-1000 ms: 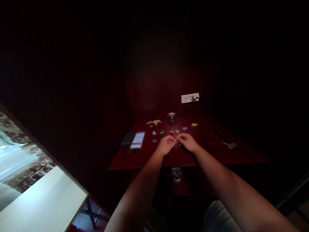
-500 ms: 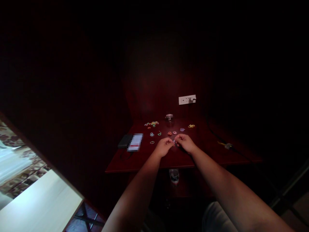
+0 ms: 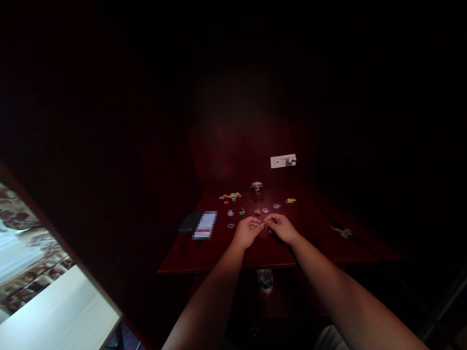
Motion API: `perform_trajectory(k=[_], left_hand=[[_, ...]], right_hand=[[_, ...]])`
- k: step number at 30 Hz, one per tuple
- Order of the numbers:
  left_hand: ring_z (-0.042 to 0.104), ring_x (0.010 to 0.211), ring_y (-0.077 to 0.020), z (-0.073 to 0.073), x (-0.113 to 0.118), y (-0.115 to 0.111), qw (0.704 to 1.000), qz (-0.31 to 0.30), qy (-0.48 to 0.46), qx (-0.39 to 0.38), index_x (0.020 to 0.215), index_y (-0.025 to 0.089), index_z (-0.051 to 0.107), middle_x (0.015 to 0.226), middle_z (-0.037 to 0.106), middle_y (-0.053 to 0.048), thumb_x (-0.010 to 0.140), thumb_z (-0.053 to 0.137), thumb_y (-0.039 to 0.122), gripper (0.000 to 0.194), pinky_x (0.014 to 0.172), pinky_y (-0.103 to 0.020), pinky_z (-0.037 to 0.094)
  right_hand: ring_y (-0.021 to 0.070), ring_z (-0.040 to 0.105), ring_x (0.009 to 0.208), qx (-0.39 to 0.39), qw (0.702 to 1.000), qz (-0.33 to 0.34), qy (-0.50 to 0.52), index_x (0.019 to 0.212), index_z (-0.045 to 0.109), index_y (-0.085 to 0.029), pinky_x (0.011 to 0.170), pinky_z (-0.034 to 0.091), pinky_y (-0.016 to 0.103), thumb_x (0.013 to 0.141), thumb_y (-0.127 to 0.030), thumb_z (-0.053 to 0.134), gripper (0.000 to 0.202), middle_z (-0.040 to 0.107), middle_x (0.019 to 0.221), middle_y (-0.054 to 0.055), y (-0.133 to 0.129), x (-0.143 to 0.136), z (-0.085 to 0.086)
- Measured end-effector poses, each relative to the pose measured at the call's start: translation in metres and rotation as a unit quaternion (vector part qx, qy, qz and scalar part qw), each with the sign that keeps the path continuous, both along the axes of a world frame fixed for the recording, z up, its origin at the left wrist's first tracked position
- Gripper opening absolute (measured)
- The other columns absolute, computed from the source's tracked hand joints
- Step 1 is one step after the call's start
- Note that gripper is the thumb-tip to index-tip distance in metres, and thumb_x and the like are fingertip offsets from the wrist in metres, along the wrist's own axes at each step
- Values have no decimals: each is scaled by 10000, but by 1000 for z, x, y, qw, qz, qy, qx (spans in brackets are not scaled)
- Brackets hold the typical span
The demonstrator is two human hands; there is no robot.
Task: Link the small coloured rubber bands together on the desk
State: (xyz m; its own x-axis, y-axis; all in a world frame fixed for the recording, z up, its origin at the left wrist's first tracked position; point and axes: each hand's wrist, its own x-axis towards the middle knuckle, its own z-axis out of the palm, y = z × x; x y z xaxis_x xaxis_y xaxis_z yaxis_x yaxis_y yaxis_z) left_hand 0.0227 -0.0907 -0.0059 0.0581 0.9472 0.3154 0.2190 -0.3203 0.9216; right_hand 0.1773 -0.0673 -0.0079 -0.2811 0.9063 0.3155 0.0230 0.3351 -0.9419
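My left hand [image 3: 247, 230] and my right hand [image 3: 280, 227] meet over the middle of a dark red table [image 3: 277, 250]. Their fingertips pinch a small pale ring [image 3: 263, 225] between them. Several small coloured rings lie scattered beyond the hands: a cluster [image 3: 230, 197] at the back left, a yellow one [image 3: 290, 200] at the back right, an orange one [image 3: 257, 212] just ahead of my fingers. A small glass jar [image 3: 257, 189] stands at the back of the table.
A dark flat device [image 3: 188, 223] with a blurred card [image 3: 205, 225] beside it lies on the table's left. A white wall socket [image 3: 283, 161] has a plug in it. A cable [image 3: 339, 231] crosses the right side. A bottle [image 3: 265, 281] stands under the table. A pale table [image 3: 62, 316] is at lower left.
The view has tilted up slightly, so the table and hands sit lower in the picture. Both hands stay together, pinching the small ring.
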Motion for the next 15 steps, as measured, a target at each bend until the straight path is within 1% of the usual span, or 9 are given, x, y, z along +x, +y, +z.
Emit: perform_trajectory(k=[3,7,15], left_hand=[[587,627,-123,0,-1,0,1000,-10,20,4,816,97,655,710,662,-72,681,680,260,213,610,-235,464],[589,620,-128,1,-1,0,999,-5,54,7,814,97,670,713,671,-75,713,638,270,203,608,-238,457],[556,602,-115,0,-1,-1,996,10,88,26,757,111,645,679,641,-41,716,622,305,200,592,-223,426]], right_hand=[[83,461,443,-3,1000,-3,1,706,575,-158,457,338,213,668,-363,593,210,545,560,-28,-2,0,2],[84,458,440,-5,1000,-8,-10,702,572,-155,454,330,210,667,-363,589,211,533,539,-31,-4,-1,5],[90,455,438,14,999,-15,-29,667,561,-160,450,329,209,687,-359,584,201,516,504,-33,-3,0,3]])
